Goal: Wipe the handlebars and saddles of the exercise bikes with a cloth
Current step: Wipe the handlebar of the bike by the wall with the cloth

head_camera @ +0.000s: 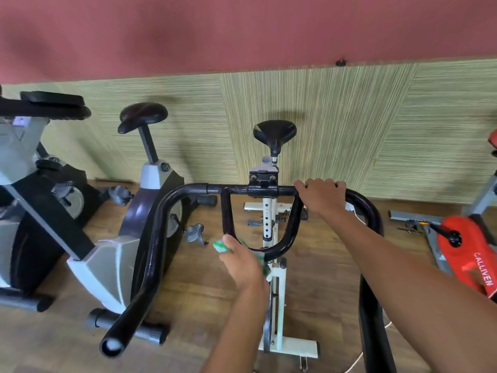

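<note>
A black handlebar (pixel 161 227) of a white exercise bike (pixel 274 292) fills the middle of the view, with an inner U-shaped loop (pixel 285 243). My left hand (pixel 240 261) presses a green and white cloth (pixel 220 246) against the bottom of that loop. My right hand (pixel 321 196) grips the top crossbar of the handlebar, right of the clamp. The bike's black saddle (pixel 274 131) stands beyond the handlebar, near the wall.
A grey and dark bike (pixel 150 211) with a black saddle (pixel 142 115) stands to the left, another grey bike (pixel 24 168) at the far left. A red bike (pixel 470 254) is at the right edge. Wooden floor (pixel 193 286) lies below, a striped wall behind.
</note>
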The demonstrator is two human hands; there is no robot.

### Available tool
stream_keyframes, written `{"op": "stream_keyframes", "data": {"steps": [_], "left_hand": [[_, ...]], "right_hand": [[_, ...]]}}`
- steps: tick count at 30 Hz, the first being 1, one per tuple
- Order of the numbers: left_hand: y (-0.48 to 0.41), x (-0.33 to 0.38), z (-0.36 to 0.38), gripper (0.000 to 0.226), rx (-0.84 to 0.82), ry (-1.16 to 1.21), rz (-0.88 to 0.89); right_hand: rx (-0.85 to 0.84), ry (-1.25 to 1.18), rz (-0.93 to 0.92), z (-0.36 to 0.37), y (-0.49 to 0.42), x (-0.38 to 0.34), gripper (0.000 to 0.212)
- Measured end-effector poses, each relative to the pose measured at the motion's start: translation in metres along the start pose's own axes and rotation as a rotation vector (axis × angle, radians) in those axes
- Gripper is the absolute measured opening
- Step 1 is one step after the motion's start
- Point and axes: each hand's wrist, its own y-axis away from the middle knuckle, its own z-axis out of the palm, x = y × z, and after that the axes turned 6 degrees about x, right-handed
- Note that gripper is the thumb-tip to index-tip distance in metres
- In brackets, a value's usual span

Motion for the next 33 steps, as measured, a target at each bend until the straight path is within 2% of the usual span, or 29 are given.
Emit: {"op": "stream_keyframes", "data": {"steps": [3,5,7,8,10,11,13,16,17,18,20,21,22,25,28,31,33], "left_hand": [[-0.003,0.007,-0.004,0.057,-0.010,-0.023,0.017],[-0.017,0.027,-0.010,0.052,-0.049,-0.203,0.141],[-0.028,0.045,-0.010,0.047,-0.029,-0.389,0.383],[-0.035,0.050,-0.009,0.047,0.014,-0.391,0.575],[-0.034,0.066,-0.003,0.052,0.055,-0.239,0.902],[-0.035,0.074,0.004,0.056,0.021,-0.188,0.977],[-0.041,0.093,0.020,0.061,-0.061,-0.185,1.029],[-0.063,0.112,0.038,0.047,-0.153,-0.305,1.067],[-0.074,0.112,0.041,0.041,-0.177,-0.438,1.120],[-0.085,0.111,0.045,0.039,-0.199,-0.669,1.192],[-0.094,0.109,0.043,0.048,-0.223,-1.274,1.278],[-0.096,0.109,0.042,0.052,-0.244,-1.486,1.280],[-0.096,0.111,0.040,0.054,-0.275,-1.592,1.296],[-0.093,0.107,0.030,0.061,-0.367,-1.643,1.390],[-0.092,0.095,0.026,0.071,-0.335,-1.693,1.460],[-0.094,0.100,0.036,0.070,-0.304,-1.745,1.443],[-0.095,0.105,0.037,0.064,-0.334,-1.686,1.479]], "right_hand": [[-0.005,-0.003,-0.014,0.001,0.000,0.001,0.062],[-0.012,-0.011,-0.018,0.000,0.000,0.002,0.063],[-0.008,-0.006,-0.023,0.001,0.000,0.002,0.064],[-0.006,-0.004,-0.026,0.002,0.001,0.002,0.064],[0.005,-0.006,-0.035,0.002,0.001,0.003,0.064],[0.011,-0.006,-0.036,0.002,0.002,0.004,0.063],[0.022,-0.007,-0.035,0.002,0.002,0.004,0.060],[0.020,-0.006,-0.024,-0.001,0.002,0.003,0.062],[0.021,0.000,-0.022,-0.001,0.003,0.002,0.062],[0.024,0.007,-0.019,0.000,0.003,0.003,0.062],[0.026,0.015,-0.026,0.000,0.004,0.004,0.063],[0.024,0.013,-0.029,0.000,0.004,0.004,0.063],[0.024,0.006,-0.029,0.000,0.004,0.003,0.062],[0.026,-0.015,-0.019,0.001,0.003,0.003,0.061],[0.041,-0.008,-0.016,0.000,0.003,0.001,0.059],[0.040,0.003,-0.007,0.000,0.004,-0.001,0.056],[0.044,-0.006,-0.003,0.000,0.004,0.000,0.056]]}}
